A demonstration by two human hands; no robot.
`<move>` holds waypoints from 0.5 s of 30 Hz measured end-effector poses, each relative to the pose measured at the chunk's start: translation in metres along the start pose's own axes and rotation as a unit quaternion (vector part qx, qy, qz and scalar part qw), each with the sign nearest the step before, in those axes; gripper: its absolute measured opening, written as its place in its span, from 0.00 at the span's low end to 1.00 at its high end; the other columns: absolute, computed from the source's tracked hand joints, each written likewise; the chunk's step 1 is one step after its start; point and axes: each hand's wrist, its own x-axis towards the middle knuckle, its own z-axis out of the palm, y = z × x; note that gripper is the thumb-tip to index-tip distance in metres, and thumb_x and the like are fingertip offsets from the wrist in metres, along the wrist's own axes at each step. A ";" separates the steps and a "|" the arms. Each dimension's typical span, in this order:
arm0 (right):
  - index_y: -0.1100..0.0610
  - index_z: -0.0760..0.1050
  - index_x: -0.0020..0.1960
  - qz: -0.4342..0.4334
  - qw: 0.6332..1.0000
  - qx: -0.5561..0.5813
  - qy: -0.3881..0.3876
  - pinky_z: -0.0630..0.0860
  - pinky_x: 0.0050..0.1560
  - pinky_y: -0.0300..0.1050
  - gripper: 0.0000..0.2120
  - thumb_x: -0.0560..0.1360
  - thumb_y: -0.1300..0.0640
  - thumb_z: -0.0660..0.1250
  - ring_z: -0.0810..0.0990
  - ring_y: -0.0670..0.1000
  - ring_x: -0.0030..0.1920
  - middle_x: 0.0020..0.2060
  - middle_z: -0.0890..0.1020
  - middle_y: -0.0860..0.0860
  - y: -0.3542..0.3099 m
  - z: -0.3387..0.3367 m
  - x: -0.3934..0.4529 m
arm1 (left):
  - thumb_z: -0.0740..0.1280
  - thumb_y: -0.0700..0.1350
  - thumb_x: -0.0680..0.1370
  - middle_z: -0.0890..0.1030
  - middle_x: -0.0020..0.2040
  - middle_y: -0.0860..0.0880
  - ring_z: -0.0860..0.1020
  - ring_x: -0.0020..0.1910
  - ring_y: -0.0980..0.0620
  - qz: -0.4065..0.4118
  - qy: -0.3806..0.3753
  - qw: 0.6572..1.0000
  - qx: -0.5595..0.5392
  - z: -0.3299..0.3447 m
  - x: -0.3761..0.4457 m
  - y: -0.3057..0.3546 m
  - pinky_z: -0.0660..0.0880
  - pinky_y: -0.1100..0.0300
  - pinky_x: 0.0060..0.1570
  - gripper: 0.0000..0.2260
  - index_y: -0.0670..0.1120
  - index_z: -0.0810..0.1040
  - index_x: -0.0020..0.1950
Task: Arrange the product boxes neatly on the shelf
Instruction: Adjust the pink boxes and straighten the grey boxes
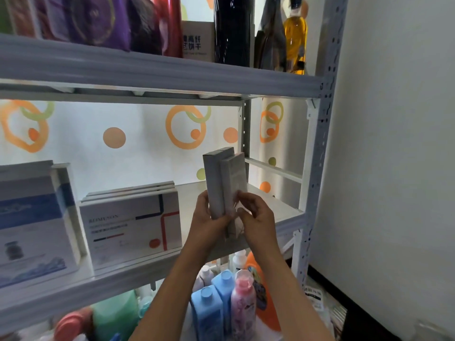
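Two slim grey product boxes stand upright and side by side in front of the middle shelf (283, 210), held above its front edge. My left hand (205, 217) grips the taller left box (213, 178) near its bottom. My right hand (256, 215) pinches the shorter right box (235, 178) low on its side. On the shelf to the left stands a row of flat white boxes (130, 225) with red and blue lines. A larger blue-and-white box (34, 217) stands at the far left.
The upper shelf (157, 72) carries purple and red packs, a black cylinder and a bottle of yellow oil (295, 40). Below the middle shelf stand blue, pink and orange bottles (221, 306). A perforated metal upright (320, 143) and a white wall close off the right side.
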 end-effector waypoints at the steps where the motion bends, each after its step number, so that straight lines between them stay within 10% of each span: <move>1: 0.53 0.77 0.61 -0.001 1.000 -0.004 -0.001 0.75 0.64 0.45 0.15 0.78 0.65 0.66 0.79 0.46 0.60 0.59 0.81 0.47 0.000 0.000 0.003 | 0.76 0.42 0.70 0.75 0.56 0.58 0.77 0.51 0.58 0.003 -0.005 1.000 0.013 -0.001 0.002 -0.002 0.78 0.69 0.40 0.29 0.54 0.65 0.66; 10: 0.47 0.65 0.73 0.073 0.995 -0.027 -0.055 0.72 0.62 0.44 0.37 0.69 0.51 0.78 0.72 0.45 0.64 0.67 0.72 0.43 0.028 -0.021 0.033 | 0.78 0.43 0.67 0.74 0.52 0.61 0.77 0.49 0.61 0.027 -0.004 0.997 0.079 -0.007 0.013 -0.007 0.77 0.69 0.37 0.31 0.55 0.66 0.63; 15: 0.47 0.70 0.69 0.061 0.992 0.014 -0.112 0.76 0.60 0.45 0.26 0.73 0.50 0.73 0.78 0.49 0.62 0.63 0.79 0.47 0.025 -0.026 0.050 | 0.78 0.44 0.68 0.73 0.52 0.60 0.75 0.50 0.60 0.026 0.011 0.995 0.093 -0.008 0.014 -0.009 0.77 0.69 0.39 0.32 0.56 0.64 0.64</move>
